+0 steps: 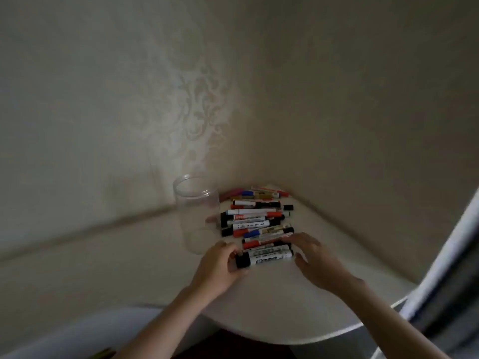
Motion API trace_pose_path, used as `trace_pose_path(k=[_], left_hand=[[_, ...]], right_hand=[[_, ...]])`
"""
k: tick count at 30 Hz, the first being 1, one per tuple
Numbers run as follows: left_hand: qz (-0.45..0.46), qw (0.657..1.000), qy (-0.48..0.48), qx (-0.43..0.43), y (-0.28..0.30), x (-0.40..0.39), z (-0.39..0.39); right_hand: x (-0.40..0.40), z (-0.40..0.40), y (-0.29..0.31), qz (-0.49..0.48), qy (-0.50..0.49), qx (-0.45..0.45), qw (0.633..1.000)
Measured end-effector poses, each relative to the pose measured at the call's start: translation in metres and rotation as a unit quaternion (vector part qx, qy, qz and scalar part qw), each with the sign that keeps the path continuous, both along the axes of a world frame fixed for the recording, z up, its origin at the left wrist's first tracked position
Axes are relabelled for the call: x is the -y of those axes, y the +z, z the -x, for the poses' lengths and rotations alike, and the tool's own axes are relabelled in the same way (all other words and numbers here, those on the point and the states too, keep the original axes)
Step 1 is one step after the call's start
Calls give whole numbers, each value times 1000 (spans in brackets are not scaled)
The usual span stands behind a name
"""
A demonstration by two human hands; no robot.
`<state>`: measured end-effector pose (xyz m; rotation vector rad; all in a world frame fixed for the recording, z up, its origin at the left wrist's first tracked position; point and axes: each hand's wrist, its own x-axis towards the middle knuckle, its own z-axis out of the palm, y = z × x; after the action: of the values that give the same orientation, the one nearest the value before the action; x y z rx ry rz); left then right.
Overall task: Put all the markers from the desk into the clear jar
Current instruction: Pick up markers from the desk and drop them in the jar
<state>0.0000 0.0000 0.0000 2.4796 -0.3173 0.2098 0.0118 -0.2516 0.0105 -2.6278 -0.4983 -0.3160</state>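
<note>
A tall clear jar (196, 213) stands upright on the white desk (272, 301), with no markers visible inside it. To its right lies a row of several markers (255, 218) with black, red and blue caps, stretching back toward the wall corner. The nearest ones are white-barrelled with black caps (267, 257). My left hand (220, 268) pinches the black-capped end of the nearest marker. My right hand (313, 257) curls around the other end of the same nearest markers, fingers on top.
The desk sits in a corner between two patterned walls. Its rounded front edge (285, 339) is close to me. A white window frame or panel (445, 268) rises at the right.
</note>
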Motion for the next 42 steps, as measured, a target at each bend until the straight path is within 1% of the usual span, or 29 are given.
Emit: trace_pose_path(k=[2,5,7,10,12,14,19,23,26,29,31,32,34,36,38,40,42], left_hand=[[-6,1000,9,-3,2,5,0],[-11,1000,5,7,0,3,-2],[-7,1000,11,12,1,-5,-4],[-46,999,7,14,3,-19,-5],[-78,997,-11,22,3,-23,-5],[-82,996,-14,35,2,-23,-3],[-24,999,5,33,-1,-28,1],[10,999,30,31,4,-43,5],[97,993,47,48,18,-54,9],[190,977,62,70,45,-60,14],[245,963,64,89,69,-64,14],[267,957,58,100,82,-66,13],[303,941,48,139,110,-73,10],[354,917,53,174,139,-81,5],[394,896,70,194,166,-89,-1],[395,887,90,220,187,-98,-11],[347,900,119,237,194,-104,-20]], right_hand=[[-7,-3,2,24,2,-13,1000],[-13,-11,-5,63,14,-3,998],[-9,-15,-8,57,12,13,998],[-8,-17,-10,26,17,11,999],[-10,-19,-13,42,15,17,999],[-12,-19,-17,68,8,18,997],[-11,-12,-15,78,8,-1,997],[-20,-4,-8,60,-10,-21,998],[-31,-2,-6,67,-20,-39,997],[-37,-5,-5,32,-39,-38,998],[-41,-7,-4,17,-29,-44,998],[-42,-7,-2,-10,-17,-49,999],[-44,-11,10,-107,-6,-48,993],[-45,-16,35,-218,-33,-45,974],[-45,-23,67,-291,-64,-25,954],[-47,-27,103,-335,-66,-1,940],[-56,-29,137,-363,-47,40,930]])
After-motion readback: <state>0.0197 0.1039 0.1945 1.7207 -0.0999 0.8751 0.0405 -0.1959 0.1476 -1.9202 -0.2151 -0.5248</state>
